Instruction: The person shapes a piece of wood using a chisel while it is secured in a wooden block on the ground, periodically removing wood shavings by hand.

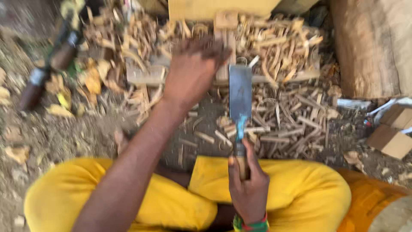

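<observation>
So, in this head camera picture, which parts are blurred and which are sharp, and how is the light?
In the head view, the left hand reaching to the wood shavings is smeared by motion blur; the dark tool at the top left is blurred too. The right hand and its broad blade look sharper. The daylight is soft, with no hard shadows; the blade shows only mild sheen.

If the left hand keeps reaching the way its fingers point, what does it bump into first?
Probably the small pale wooden block just past the left hand, standing among the heap of wood shavings. The picture is blurred, so depth is uncertain.

wood shavings (279, 47) crowd ahead, log (373, 47) blocks right, bare dirt (51, 133) open left
</observation>
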